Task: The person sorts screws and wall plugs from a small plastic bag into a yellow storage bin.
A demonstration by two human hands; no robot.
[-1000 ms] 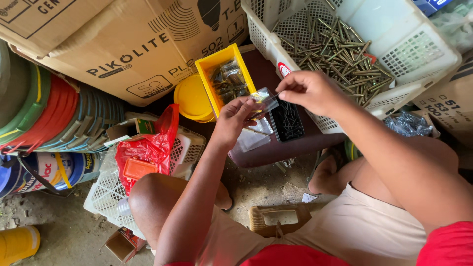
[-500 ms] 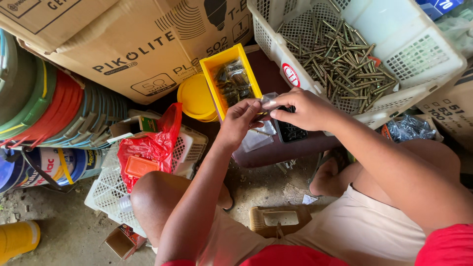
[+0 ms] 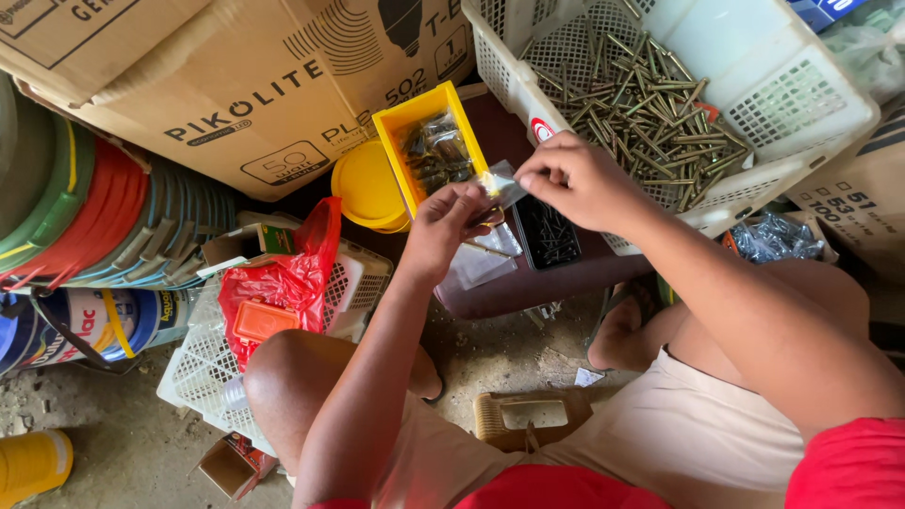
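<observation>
Both the left hand and the right hand pinch a small clear plastic bag beside the yellow plastic bin.

Bare left hand and right hand, forearms uncovered, no rings or watch visible, red shirt at the lower edge, pale beige shorts, bare knees

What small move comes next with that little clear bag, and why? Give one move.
Probably set the small clear bag into the yellow bin: both the left hand and right hand pinch it right beside that bin, which already holds similar filled packets.
</observation>
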